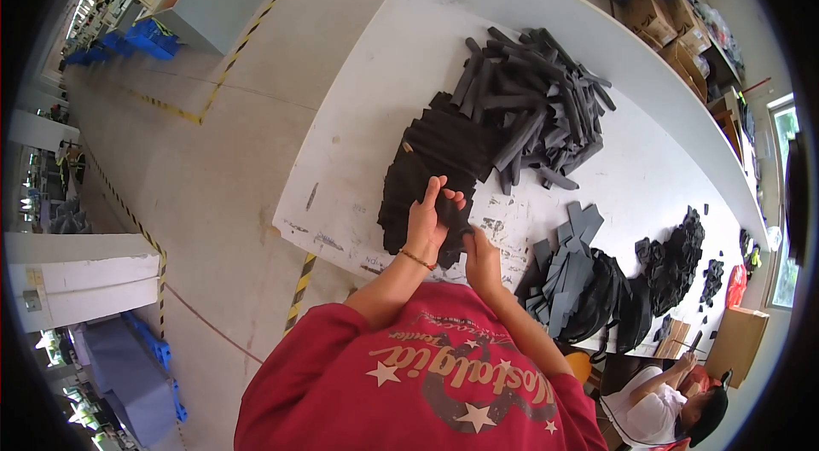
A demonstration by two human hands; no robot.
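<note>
My left hand (426,221) is closed around a small black fabric piece (452,216), its fingers curled over the top. At the near end of that piece, my right hand (484,261) pinches the edge. Both hands are low over the near side of the white table. Directly under and beyond them spreads a layered pile of black fabric pieces (409,191). Behind this pile, to the right, lies a loose heap of dark grey strips (520,139), tangled in many directions. The fingertips of my right hand are partly hidden by the cloth.
The white table (358,122) has a raised back wall. To the right lie flat grey strips (572,267), black bundles (610,297) and a heap of black scraps (674,259). A person in white (653,404) works at the right end. Cardboard boxes (653,16) stand behind the wall.
</note>
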